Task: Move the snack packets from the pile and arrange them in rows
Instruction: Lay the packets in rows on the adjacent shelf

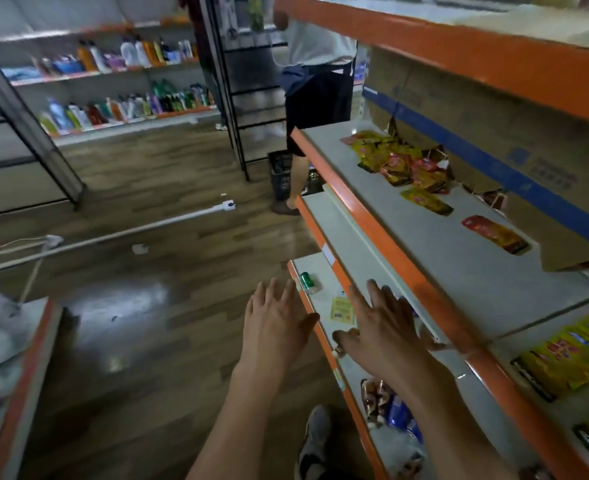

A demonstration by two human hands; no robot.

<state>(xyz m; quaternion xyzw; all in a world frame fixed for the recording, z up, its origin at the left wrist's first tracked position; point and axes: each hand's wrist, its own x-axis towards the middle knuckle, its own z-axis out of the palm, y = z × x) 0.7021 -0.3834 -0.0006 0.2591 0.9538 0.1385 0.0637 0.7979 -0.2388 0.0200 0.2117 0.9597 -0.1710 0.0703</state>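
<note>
Both of my hands are extended in front of me, palms down, fingers straight and spread, grasping nothing. My left hand (pixel 275 320) hovers over the floor (pixel 154 271), just beside the orange edge of the lower shelf (pixel 315 271). My right hand (pixel 383 323) is over that lower shelf, near a small yellow label (pixel 342 311) and a green can (pixel 307 281) lying on it.

The snack packets are on the middle shelf (pixel 459 271), above and to the right of my hands. The pile (pixel 397 161) of yellow and red packets lies at the far end of that shelf, against a tilted cardboard box (pixel 494 133) with a blue stripe. Two packets lie apart from the pile along the shelf: a yellow packet (pixel 426 200) just beyond it, and a red packet (pixel 495 234) nearer to me. A row of yellow packets (pixel 570 358) is at the right edge of the view.

Further packets (pixel 386 403) lie on the lower shelf below my right forearm. A second person (pixel 317 98) stands at the far end of the shelving, next to a dark basket (pixel 281 178) on the floor.
</note>
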